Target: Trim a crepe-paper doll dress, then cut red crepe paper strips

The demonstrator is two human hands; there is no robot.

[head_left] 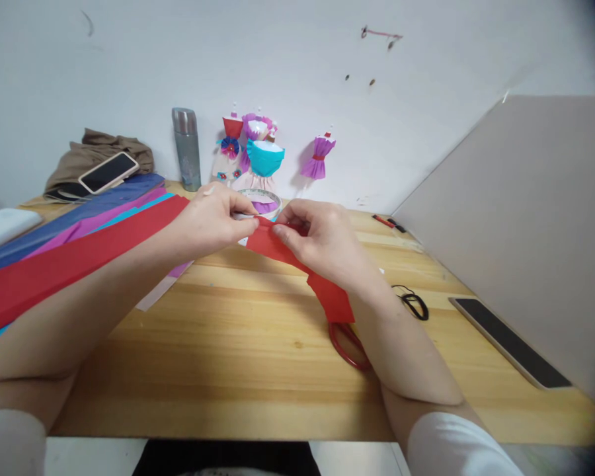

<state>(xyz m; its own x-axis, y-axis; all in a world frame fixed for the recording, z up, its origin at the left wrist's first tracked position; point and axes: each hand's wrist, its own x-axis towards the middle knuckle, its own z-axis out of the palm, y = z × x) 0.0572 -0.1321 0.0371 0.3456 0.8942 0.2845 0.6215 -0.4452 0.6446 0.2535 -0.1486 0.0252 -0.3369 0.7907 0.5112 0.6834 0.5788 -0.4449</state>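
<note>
Between my hands a strip of red crepe paper (pixel 330 297) is pinched up over the middle of the table, its loose end hanging down to the right. My left hand (pixel 215 215) is closed on the strip's left end with thumb and forefinger. Close beside it, my right hand (pixel 322 238) grips the upper edge in a pinch. Below the hanging end shows the red handle of scissors (pixel 348 357); the blades are hidden. Just behind my fingers sits a roll of tape (pixel 272 196), partly covered by my left hand.
Long red crepe paper (pixel 79 264) lies at left with blue and purple sheets. A phone (pixel 110 172) rests by brown cloth (pixel 84 158). At the back stand a grey bottle (pixel 186 152) and several small paper-dressed figures (pixel 266 158). A black-topped slab (pixel 510 340) and black cord (pixel 414 305) lie right.
</note>
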